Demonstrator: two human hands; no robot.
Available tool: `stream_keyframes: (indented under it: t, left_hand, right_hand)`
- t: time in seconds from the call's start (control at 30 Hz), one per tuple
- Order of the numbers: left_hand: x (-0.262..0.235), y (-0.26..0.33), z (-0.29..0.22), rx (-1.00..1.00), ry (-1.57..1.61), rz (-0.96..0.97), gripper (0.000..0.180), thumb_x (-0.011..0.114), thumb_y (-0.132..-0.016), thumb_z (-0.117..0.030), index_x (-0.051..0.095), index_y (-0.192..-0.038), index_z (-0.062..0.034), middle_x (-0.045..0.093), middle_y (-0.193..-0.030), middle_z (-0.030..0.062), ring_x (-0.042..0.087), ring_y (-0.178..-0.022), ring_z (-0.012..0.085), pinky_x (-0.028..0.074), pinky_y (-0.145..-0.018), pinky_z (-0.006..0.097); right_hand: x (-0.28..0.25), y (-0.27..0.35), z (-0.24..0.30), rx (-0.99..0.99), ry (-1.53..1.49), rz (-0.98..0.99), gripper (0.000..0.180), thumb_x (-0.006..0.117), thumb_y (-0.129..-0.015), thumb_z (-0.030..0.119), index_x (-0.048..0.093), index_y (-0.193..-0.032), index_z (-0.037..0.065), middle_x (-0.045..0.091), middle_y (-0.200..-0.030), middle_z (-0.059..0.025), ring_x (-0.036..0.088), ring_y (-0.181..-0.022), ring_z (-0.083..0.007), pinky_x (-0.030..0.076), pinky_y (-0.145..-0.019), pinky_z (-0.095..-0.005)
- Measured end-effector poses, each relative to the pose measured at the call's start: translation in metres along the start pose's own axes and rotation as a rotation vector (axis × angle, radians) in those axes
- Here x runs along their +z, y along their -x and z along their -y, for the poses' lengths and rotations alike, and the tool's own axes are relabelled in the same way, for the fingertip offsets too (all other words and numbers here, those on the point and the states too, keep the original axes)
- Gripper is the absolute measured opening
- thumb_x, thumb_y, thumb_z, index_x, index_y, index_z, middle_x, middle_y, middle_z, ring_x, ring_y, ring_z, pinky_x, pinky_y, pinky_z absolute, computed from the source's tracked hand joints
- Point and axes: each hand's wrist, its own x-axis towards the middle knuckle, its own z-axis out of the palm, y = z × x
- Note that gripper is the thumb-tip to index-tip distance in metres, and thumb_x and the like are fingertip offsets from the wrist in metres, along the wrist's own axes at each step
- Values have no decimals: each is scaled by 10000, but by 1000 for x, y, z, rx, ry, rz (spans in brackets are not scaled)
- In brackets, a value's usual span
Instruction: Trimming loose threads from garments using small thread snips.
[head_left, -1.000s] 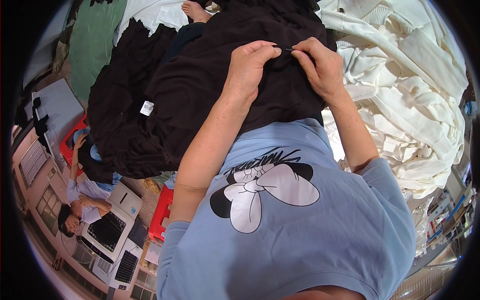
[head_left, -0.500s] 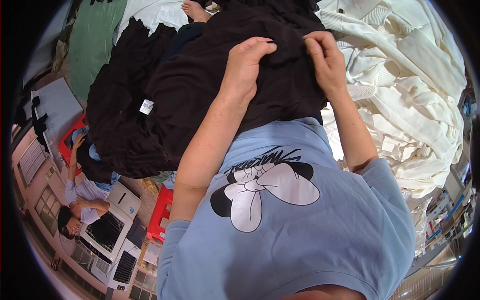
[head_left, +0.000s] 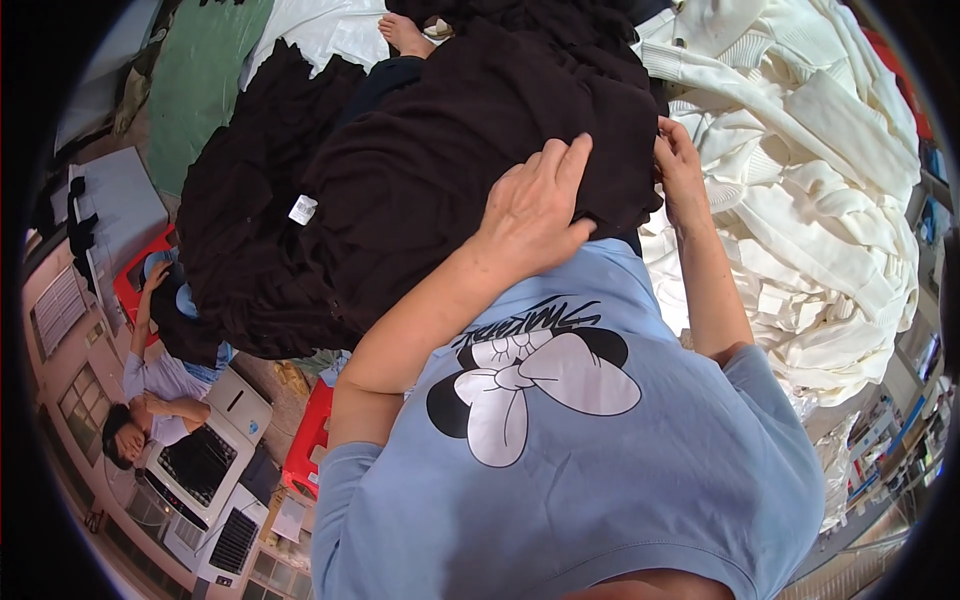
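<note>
The dark cloth point(head_left: 450, 130) is spread directly beyond the blue shirt point(head_left: 640, 420), its near edge against the shirt's hem. Left hand point(head_left: 530, 205): released, palm down on the cloth with fingers extended. Right hand point(head_left: 682, 170): at the cloth's right edge, fingers bent; whether it pinches the fabric cannot be told, as the fingertips are partly hidden. Risk, near side: if the near edge is pulled together with the shirt hem, both fabrics may bunch. Risk, middle: a sideways drag by the left hand could crease the top layer, since the fabric appears soft and loose. Risk, right side: a wide sweep of the right hand could catch the white knitwear point(head_left: 800, 220), which lies just beside that edge in a loose pile. Edges and room: nearest, the shirt limits travel toward the body; at the right, the white pile limits outward travel. The longest run is to the left and far left over the dark cloth, past the white tag point(head_left: 303, 209). At the far side, a bare foot point(head_left: 405, 35) and the white sheet point(head_left: 318, 30) border the cloth, with the green sheet point(head_left: 205, 90) at far left.
</note>
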Motion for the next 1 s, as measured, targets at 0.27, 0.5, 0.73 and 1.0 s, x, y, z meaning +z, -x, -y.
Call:
stream_keyframes:
  t: [0.27, 0.5, 0.73, 1.0]
  left_hand:
    - [-38, -21, 61, -390, 844, -243, 249, 551, -876, -47, 623, -1097, 41, 663, -1034, 50, 625, -906, 120, 491, -820, 249]
    - [-154, 12, 66, -492, 1273, -693, 291, 569, -927, -140, 623, -1135, 57, 663, -1120, 151, 653, -1017, 229, 516, -911, 333]
    - [-110, 71, 28, -567, 1744, -317, 249, 653, -748, 26, 657, -994, 64, 695, -926, 116, 688, -813, 191, 567, -756, 317]
    - [-153, 110, 29, -397, 1001, -699, 329, 633, -880, -167, 657, -1122, 54, 669, -1120, 64, 608, -1034, 146, 460, -955, 312]
  right_hand:
    - [10, 6, 19, -280, -163, -172, 165, 520, -991, 138, 554, -1114, 33, 574, -857, 3, 480, -693, -33, 385, -614, -159]
    - [61, 9, 31, -463, 246, 209, 108, 552, -963, 80, 611, -1040, 33, 589, -822, 4, 505, -672, -47, 405, -604, -193]
    - [80, -10, 1, -562, 407, 369, 154, 523, -936, -12, 621, -1054, 7, 616, -935, -19, 574, -833, -82, 467, -762, -214]
    - [83, -26, -1, -452, 447, 358, 115, 526, -951, 29, 607, -1031, 14, 555, -850, 5, 510, -741, -70, 416, -711, -198]
